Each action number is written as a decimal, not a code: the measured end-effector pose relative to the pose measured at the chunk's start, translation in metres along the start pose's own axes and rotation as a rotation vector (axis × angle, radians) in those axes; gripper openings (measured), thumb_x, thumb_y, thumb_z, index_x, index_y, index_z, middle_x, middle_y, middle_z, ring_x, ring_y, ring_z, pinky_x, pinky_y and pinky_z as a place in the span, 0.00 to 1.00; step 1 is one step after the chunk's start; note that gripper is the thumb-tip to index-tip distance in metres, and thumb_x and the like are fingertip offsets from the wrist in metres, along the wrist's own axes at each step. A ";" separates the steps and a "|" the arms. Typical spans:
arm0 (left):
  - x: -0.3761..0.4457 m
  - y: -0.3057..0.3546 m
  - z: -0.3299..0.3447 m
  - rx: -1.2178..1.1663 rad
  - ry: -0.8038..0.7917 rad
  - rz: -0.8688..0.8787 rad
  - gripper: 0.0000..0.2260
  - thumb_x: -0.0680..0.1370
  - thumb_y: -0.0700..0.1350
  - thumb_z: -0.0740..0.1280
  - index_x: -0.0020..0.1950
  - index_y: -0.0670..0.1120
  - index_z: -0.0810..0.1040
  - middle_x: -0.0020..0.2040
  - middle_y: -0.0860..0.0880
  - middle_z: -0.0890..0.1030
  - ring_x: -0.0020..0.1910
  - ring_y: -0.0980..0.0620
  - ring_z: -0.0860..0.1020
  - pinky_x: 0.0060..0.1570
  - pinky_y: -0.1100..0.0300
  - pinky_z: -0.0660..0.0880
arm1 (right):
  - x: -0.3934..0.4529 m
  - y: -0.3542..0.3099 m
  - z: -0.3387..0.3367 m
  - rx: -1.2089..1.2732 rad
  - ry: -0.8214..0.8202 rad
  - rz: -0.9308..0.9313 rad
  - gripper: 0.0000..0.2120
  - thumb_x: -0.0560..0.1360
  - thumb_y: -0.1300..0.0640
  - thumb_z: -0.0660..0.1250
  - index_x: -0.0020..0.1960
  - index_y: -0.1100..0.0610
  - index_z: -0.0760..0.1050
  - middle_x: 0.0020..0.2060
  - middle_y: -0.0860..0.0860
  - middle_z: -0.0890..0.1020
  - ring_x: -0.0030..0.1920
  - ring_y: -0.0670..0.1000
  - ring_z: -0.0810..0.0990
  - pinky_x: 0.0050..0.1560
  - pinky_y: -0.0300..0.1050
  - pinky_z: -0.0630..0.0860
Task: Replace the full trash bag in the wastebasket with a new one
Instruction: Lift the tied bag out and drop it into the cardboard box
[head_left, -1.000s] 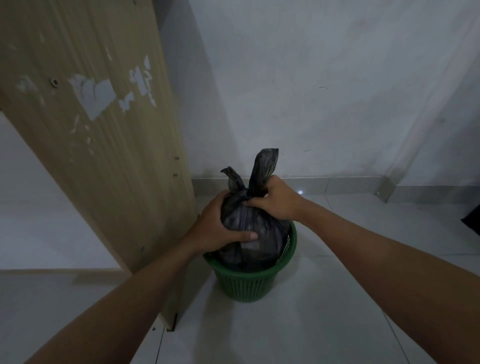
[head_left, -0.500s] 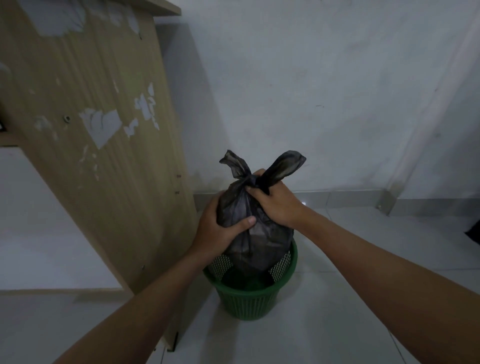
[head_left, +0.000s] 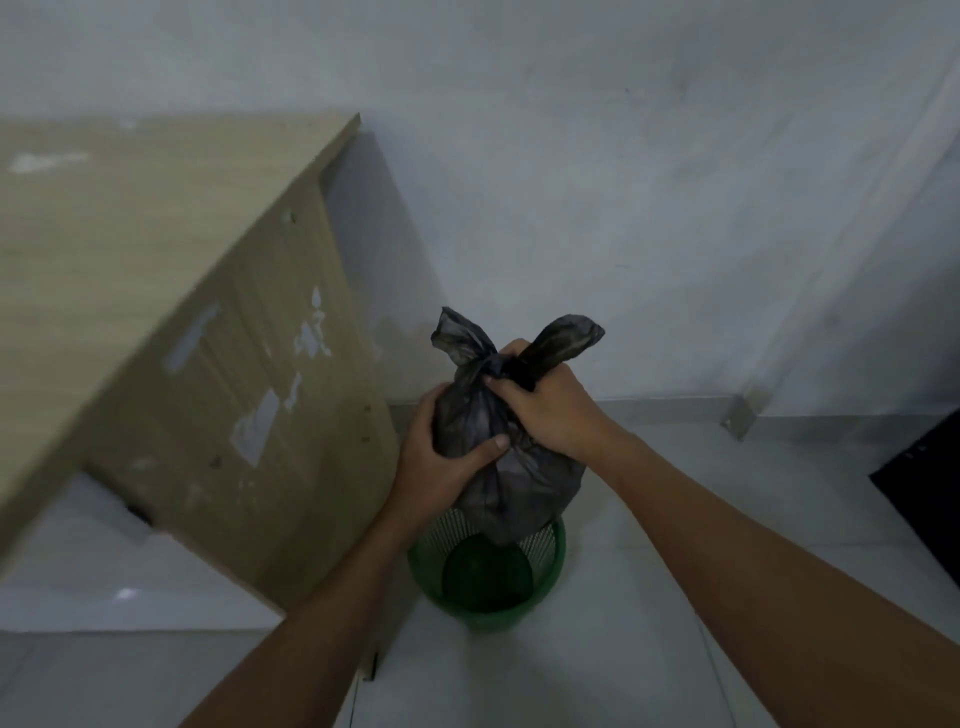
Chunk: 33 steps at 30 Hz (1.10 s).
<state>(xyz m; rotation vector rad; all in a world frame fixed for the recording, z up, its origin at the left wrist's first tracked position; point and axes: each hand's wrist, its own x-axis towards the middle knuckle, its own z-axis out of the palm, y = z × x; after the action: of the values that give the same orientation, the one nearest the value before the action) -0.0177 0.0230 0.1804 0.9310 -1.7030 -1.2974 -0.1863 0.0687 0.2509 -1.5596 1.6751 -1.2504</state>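
A full black trash bag (head_left: 511, 483), knotted at the top with two ears sticking up, hangs just above a green mesh wastebasket (head_left: 550, 571) on the floor. Only the bag's bottom tip is level with the basket's rim. My left hand (head_left: 441, 457) wraps around the bag's left side. My right hand (head_left: 545, 405) grips the neck right under the knot. The basket's dark green inside shows below the bag.
A light wooden desk (head_left: 171, 332) with peeling patches stands close on the left, its side panel almost touching the basket. A white wall and baseboard (head_left: 649, 408) run behind. Pale floor tiles (head_left: 597, 654) lie around the basket. A dark object (head_left: 930, 483) sits at the right edge.
Both hands have lifted the bag up out of the basket; a second ago it sat deep inside. The view has tilted, so the desk top now shows.
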 end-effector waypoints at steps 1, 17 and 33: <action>0.001 0.023 -0.001 -0.010 -0.008 -0.014 0.37 0.68 0.56 0.81 0.74 0.55 0.72 0.68 0.58 0.79 0.65 0.60 0.79 0.65 0.54 0.78 | 0.002 -0.019 -0.011 0.004 0.006 0.022 0.01 0.81 0.55 0.68 0.51 0.50 0.76 0.44 0.45 0.82 0.45 0.34 0.79 0.43 0.26 0.71; 0.012 0.386 -0.066 -0.019 -0.067 -0.083 0.42 0.64 0.68 0.80 0.73 0.58 0.69 0.69 0.54 0.77 0.67 0.53 0.78 0.67 0.46 0.77 | 0.030 -0.375 -0.163 -0.116 0.063 0.145 0.01 0.81 0.54 0.69 0.51 0.50 0.77 0.44 0.47 0.82 0.45 0.40 0.81 0.43 0.33 0.75; -0.036 0.523 -0.228 -0.033 -0.038 0.021 0.36 0.71 0.54 0.81 0.75 0.55 0.69 0.69 0.56 0.77 0.67 0.57 0.78 0.67 0.50 0.78 | 0.026 -0.583 -0.101 -0.039 0.001 0.102 0.05 0.80 0.51 0.69 0.45 0.43 0.76 0.45 0.47 0.83 0.48 0.45 0.82 0.45 0.40 0.73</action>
<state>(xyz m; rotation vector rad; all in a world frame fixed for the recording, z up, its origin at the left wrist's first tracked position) 0.1559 0.0735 0.7227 0.8719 -1.7114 -1.3328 -0.0041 0.1251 0.8113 -1.4761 1.7667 -1.1729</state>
